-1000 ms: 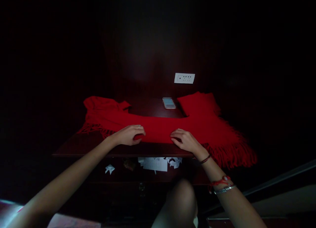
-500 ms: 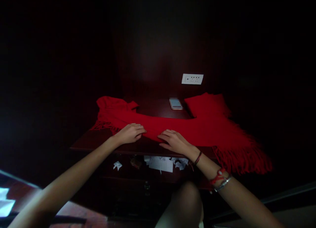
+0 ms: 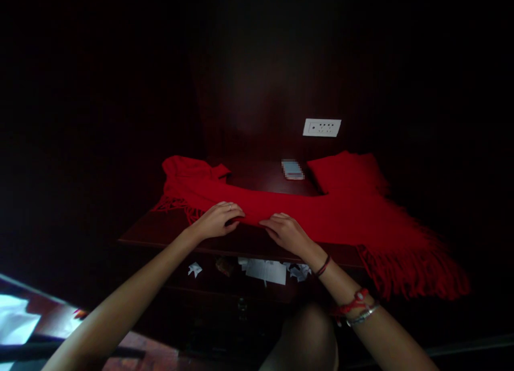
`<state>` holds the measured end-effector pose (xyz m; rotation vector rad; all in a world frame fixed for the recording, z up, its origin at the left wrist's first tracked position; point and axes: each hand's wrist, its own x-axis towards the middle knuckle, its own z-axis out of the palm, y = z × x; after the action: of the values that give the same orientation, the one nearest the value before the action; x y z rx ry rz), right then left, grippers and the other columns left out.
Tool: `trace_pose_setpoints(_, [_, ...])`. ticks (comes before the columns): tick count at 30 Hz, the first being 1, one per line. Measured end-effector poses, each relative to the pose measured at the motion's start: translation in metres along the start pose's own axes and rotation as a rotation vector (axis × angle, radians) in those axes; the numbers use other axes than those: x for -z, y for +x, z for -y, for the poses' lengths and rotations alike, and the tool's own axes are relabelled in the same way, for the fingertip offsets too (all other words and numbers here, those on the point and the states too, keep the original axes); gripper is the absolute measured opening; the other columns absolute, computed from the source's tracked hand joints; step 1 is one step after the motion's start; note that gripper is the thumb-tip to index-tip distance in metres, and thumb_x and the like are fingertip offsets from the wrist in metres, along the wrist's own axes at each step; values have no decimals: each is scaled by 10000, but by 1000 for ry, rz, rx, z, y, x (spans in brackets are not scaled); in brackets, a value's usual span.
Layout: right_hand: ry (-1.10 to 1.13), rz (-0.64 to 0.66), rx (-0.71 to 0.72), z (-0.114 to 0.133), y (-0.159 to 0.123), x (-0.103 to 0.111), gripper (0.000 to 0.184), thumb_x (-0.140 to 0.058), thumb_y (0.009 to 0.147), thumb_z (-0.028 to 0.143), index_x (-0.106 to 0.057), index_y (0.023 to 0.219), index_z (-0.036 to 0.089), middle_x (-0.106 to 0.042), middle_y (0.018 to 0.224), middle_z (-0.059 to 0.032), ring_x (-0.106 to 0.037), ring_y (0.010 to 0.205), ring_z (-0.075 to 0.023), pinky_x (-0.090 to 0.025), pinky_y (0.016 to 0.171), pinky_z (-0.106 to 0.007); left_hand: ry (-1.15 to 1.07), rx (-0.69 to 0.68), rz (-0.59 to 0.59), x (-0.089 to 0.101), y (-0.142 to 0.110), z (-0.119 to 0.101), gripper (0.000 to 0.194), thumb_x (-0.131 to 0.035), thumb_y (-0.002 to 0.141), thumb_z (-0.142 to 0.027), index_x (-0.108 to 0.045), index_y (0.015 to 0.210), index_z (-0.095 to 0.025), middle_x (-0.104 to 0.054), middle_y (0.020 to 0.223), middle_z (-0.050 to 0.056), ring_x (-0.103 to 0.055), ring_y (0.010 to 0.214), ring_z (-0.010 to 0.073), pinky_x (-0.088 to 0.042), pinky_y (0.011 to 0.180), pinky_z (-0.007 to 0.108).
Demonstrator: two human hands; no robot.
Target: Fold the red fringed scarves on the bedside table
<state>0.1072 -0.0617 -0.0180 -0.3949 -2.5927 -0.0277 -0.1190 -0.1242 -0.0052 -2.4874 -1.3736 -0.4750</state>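
A red fringed scarf (image 3: 289,207) lies across a dark wooden shelf, its left end bunched and its right end spread with the fringe hanging over the front edge. My left hand (image 3: 220,219) is at the scarf's near edge, fingers curled on the cloth and thumb low beside it. Just to its right, my right hand (image 3: 286,233) has its fingers and thumb closed on the same edge. The two sets of fingertips face each other with a short stretch of cloth between them. The thumbs' contact with the cloth is partly hidden.
Behind the scarf lies a blurred phone-like object (image 3: 293,169), below a white wall socket (image 3: 322,127). Crumpled and flat papers (image 3: 265,271) sit in the compartment under the shelf (image 3: 138,232). My knee (image 3: 309,333) is close below.
The view has shifted slightly, so shelf, scarf and socket appear farther right. Both hands remain at the scarf's near edge, their fingertips slightly closer together.
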Motion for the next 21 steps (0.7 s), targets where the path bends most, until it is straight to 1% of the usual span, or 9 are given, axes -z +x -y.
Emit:
trace_pose_setpoints(4, [70,-73,-30,-3,2,-5,189,-448,779,135,-571,919,165,-592,775,-37,-507,719,-123,-395,698,-245,42,-15,-12,-2,-1,1,211,-402,774,-172,-536,937,-184,-568,849,20,-494,813,136,-360,759,274])
trace_pose_setpoints(7, [101,-87,-39,-4,2,-7,153,-451,777,132,-579,855,162,-585,757,-34,-505,705,-118,-400,670,-231,89,-41,-19,-3,-2,1,197,-397,795,-213,-545,923,-189,-563,817,23,-492,784,141,-361,734,274])
trace_pose_setpoints(9, [103,-88,-43,-4,2,-6,146,-461,770,127,-577,853,159,-580,757,-33,-502,707,-117,-399,663,-225,106,-55,-16,-2,-2,1,192,-393,801,-220,-550,906,-190,-555,811,27,-492,772,140,-362,724,272])
trace_pose_setpoints(12, [75,-70,-52,-2,2,-4,145,-481,763,149,-574,873,161,-572,768,-31,-493,728,-121,-395,676,-230,98,-62,17,0,-2,-1,169,-396,795,-198,-552,858,-183,-536,803,29,-492,754,135,-367,721,271])
trace_pose_setpoints(16, [-23,-30,-53,-1,1,-2,125,-484,770,201,-595,820,176,-559,763,-29,-477,741,-129,-380,695,-247,35,-63,21,2,-2,-4,158,-381,803,-182,-532,846,-173,-530,875,37,-487,814,131,-374,754,261])
trace_pose_setpoints(19, [-68,10,-32,0,1,-2,146,-464,786,209,-606,793,179,-554,734,-26,-473,722,-121,-374,695,-245,11,-71,19,0,-3,-4,183,-363,818,-181,-520,911,-175,-541,812,25,-492,753,119,-391,715,242])
trace_pose_setpoints(21, [-79,36,-14,1,1,-1,163,-449,796,214,-609,795,182,-555,726,-25,-474,714,-117,-375,693,-242,-10,-65,7,-1,-4,-3,189,-367,818,-184,-527,919,-176,-536,776,21,-491,723,116,-395,690,234])
